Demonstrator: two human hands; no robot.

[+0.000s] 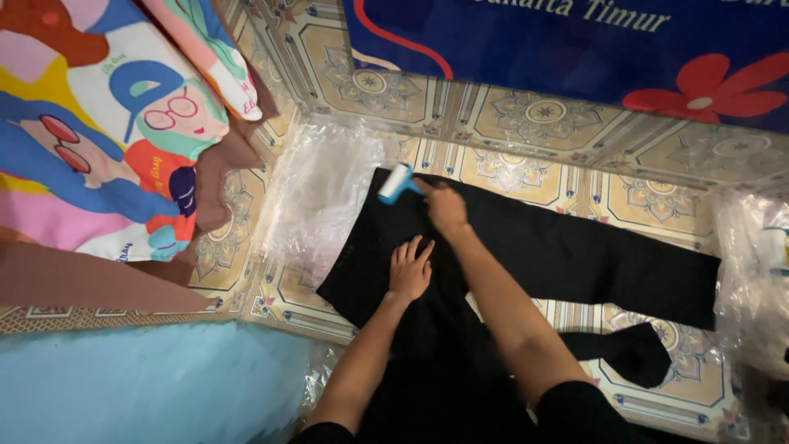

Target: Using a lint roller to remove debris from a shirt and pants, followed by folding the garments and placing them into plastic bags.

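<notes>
Fingers of the right hand [445, 205] are clenched around a lint roller [396, 183], its head at the hand's ten o'clock, on black cloth [567, 255] spread over the tiled floor [526, 115]. Left hand [409, 270], at six o'clock of the right, lies flat and splayed, pressing the cloth.

One black garment [526, 247] spread on the tiled floor [526, 115], one blue-handled lint roller [396, 183], two hands, two clear plastic sheets, one colourful cartoon-print cloth [99, 123], one blue banner [575, 41]
</notes>
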